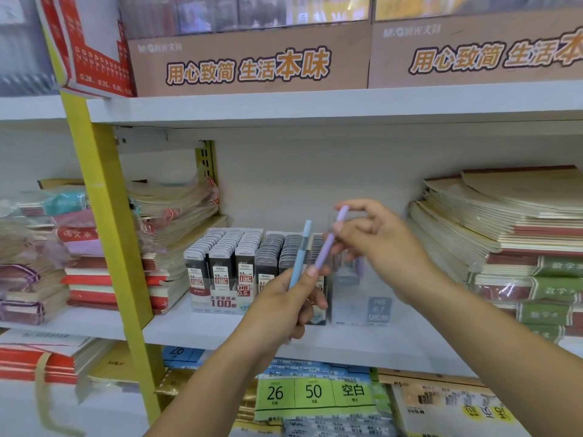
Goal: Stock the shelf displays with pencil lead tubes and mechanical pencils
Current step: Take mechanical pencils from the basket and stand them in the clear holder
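My left hand (285, 302) grips a light blue mechanical pencil (299, 254), upright, in front of the middle shelf. My right hand (375, 239) pinches a purple mechanical pencil (331, 239) near its top; the pencil's lower end reaches down to my left thumb. Behind both hands a display tray (220, 302) holds rows of black and grey pencil lead tubes (233, 247), labelled 0.5 HB. To its right stands a clear plastic display box (362, 298) marked HB 0.7, partly hidden by my right hand; what it holds is unclear.
Stacks of wrapped notebooks (170, 216) lie left of the tray, and more notebooks (504, 222) are piled at the right. A yellow shelf upright (107, 222) runs down the left. Brown cardboard boxes (252, 58) sit on the shelf above; paper pads (315, 395) lie below.
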### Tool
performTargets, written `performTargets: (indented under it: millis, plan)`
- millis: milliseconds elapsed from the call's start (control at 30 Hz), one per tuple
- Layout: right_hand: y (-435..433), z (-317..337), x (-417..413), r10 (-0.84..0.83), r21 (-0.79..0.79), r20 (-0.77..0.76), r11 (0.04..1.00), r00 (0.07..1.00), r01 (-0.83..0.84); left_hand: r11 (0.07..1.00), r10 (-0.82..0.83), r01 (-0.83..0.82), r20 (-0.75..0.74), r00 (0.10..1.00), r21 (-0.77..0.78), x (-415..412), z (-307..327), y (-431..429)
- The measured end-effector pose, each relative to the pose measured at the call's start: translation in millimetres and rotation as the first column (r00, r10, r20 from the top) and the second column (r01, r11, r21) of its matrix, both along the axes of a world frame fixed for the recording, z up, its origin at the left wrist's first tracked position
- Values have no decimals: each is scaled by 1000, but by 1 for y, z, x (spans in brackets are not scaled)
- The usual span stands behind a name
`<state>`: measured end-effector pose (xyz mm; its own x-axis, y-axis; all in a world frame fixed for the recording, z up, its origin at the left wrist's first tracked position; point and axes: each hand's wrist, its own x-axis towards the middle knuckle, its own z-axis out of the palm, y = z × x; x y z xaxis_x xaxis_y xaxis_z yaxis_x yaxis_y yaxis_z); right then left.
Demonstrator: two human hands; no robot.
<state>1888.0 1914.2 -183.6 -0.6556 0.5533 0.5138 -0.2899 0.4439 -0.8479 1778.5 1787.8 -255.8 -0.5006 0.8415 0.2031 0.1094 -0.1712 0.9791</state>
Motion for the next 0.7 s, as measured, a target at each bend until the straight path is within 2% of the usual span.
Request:
performTargets:
  millis: [67,133,167,233,300,467,700]
  plan:
    - [15,7,8,-115,-4,-110,993,987,116,998,62,-62,-5,998,-12,-3,-3,0]
    - [33,12,16,-260,151,-147,948,954,282,995,99,-99,7,995,-22,-6,-5,0]
    - [42,11,18,-331,286,-112,892,937,350,994,103,-103,19,994,-25,-7,-6,0]
    - [55,5,17,-445,539,3,755,896,373,994,103,-102,27,994,-31,-8,-7,1]
    - [63,-6,14,-487,663,69,675,871,325,994,102,-102,21,995,-32,-10,-9,2]
    - [72,-23,11,-504,716,166,653,848,248,996,83,-82,4,997,-38,-14,-14,2]
    - [68,-23,5,-481,685,116,672,869,280,997,70,-71,-7,997,-21,-17,-18,2]
